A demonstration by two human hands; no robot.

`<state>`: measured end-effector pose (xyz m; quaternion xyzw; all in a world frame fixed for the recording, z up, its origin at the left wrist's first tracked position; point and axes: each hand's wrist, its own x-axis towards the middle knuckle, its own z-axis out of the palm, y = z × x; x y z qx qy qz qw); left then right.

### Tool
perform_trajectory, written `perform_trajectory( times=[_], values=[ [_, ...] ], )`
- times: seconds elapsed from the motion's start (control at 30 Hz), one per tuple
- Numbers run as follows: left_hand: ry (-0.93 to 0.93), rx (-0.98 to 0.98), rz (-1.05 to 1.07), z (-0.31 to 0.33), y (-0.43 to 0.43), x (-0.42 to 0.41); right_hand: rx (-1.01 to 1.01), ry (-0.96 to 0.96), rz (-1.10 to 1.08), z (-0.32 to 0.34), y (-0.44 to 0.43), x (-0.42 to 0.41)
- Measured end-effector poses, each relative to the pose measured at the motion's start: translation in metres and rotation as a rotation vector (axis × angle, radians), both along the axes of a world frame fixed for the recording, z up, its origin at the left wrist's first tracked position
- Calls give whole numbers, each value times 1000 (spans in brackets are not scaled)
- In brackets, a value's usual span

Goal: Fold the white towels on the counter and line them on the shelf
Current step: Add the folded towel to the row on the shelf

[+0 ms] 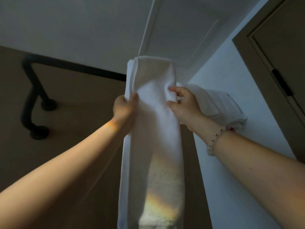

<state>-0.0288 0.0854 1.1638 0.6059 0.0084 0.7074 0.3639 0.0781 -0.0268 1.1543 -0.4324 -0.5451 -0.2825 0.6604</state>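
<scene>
A long white towel (153, 129), folded lengthwise, hangs in the middle of the view with its upper end raised high. My left hand (125, 109) grips its left edge and my right hand (183, 106) pinches its right edge, both near the top. Behind my right hand lies a folded white towel (219, 106) on a high shelf against the white wall. The shelf itself is hidden by that towel. My right wrist wears a beaded bracelet.
The camera looks upward. A black pipe rail (33, 96) is fixed to the brown wall at left. A brown door (283, 63) stands at right, and a white wall strip (231, 162) runs between it and the towel.
</scene>
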Motion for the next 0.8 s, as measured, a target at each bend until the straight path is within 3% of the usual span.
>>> perform_trajectory(
  times=[0.13,0.3,0.47,0.8],
  values=[
    [20,16,97,31,-10,5,43,-67,-65,32,6,11],
    [-89,192,403,53,-16,7,53,-138,-217,64,17,32],
    [-26,416,639,76,-11,19,73,-200,-306,89,29,56],
    [437,526,777,96,8,47,-93,-213,-398,102,38,85]
  ],
)
